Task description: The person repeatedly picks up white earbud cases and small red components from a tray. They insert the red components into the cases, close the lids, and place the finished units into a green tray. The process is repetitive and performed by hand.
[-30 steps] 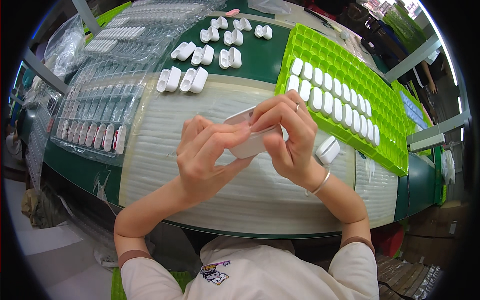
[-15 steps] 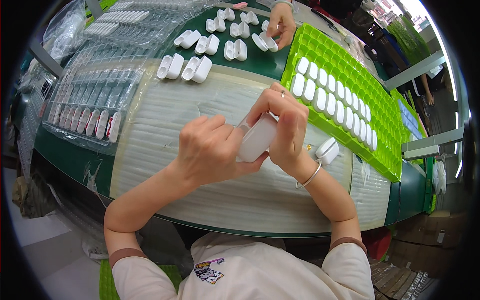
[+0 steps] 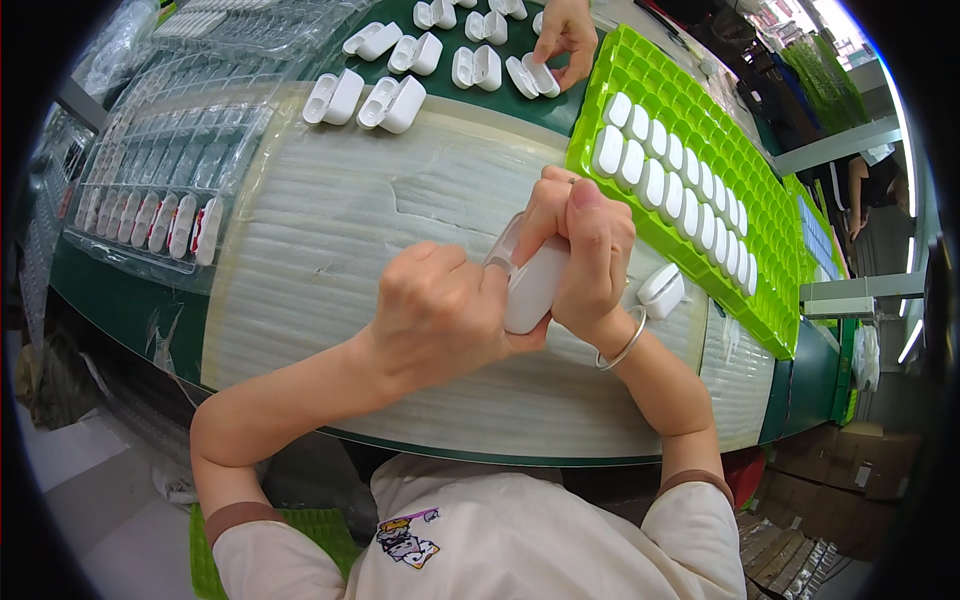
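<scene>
A white earbud charging case [image 3: 537, 288] with its lid up is held between my two hands over the pale padded mat. My left hand [image 3: 440, 310] grips its left side, thumb underneath and fingers curled at the lid opening. Around the right side wraps my right hand [image 3: 590, 250], its index finger bent over the top near the lid. Fingers hide the inside of the case. Beside my right wrist, a second white case [image 3: 661, 291] lies on the mat. Several opened white cases [image 3: 392, 104] stand in rows at the far side.
A bright green compartment tray [image 3: 690, 240] at the right holds several white cases. Clear plastic trays [image 3: 150, 215] at the left carry small white pieces with red marks. Another person's hand [image 3: 566, 45] touches an opened case [image 3: 532, 76] at the far edge.
Both hands and the case have shifted slightly right within the picture, and the case stands more upright. The view has also moved a little. The other person's hand stays at the same opened case.
</scene>
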A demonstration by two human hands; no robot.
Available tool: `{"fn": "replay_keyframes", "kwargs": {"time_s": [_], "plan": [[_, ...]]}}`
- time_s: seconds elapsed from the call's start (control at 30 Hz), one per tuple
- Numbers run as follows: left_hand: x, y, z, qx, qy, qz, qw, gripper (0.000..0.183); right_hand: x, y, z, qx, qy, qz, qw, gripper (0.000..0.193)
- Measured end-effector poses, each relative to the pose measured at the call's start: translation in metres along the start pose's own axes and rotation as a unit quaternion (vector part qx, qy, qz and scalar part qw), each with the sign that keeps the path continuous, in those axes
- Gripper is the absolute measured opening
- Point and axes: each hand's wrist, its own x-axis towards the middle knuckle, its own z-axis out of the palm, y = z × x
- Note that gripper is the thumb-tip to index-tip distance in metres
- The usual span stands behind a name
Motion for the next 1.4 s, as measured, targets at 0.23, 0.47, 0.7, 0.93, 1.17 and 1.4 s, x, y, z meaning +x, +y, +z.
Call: {"fn": "replay_keyframes", "kwargs": {"time_s": [0.23,0.47,0.7,0.93,1.17,1.4], "plan": [[0.017,-0.009,-0.004,0.007,0.027,-0.026,0.999,0.035,0.017,-0.002,-0.007,-0.092,0.029,-0.078,0.992,0.043],[0.009,-0.007,-0.004,-0.001,-0.016,-0.033,0.999,0.036,0.012,-0.008,-0.003,-0.148,-0.020,-0.038,0.988,0.048],[0.001,0.005,-0.004,-0.010,0.002,-0.062,0.998,0.037,0.012,-0.007,0.002,-0.034,0.016,-0.061,0.997,0.040],[0.000,-0.001,0.002,-0.008,-0.010,-0.038,0.999,0.036,0.010,0.001,0.001,-0.028,0.031,-0.042,0.998,0.041],[0.017,-0.013,-0.005,0.003,0.080,0.001,0.997,0.044,0.014,-0.005,-0.007,-0.042,0.089,-0.075,0.992,0.044],[0.014,-0.013,-0.011,0.020,0.074,0.013,0.997,0.043,0.008,-0.008,-0.010,-0.048,0.096,-0.074,0.991,0.047]]}}
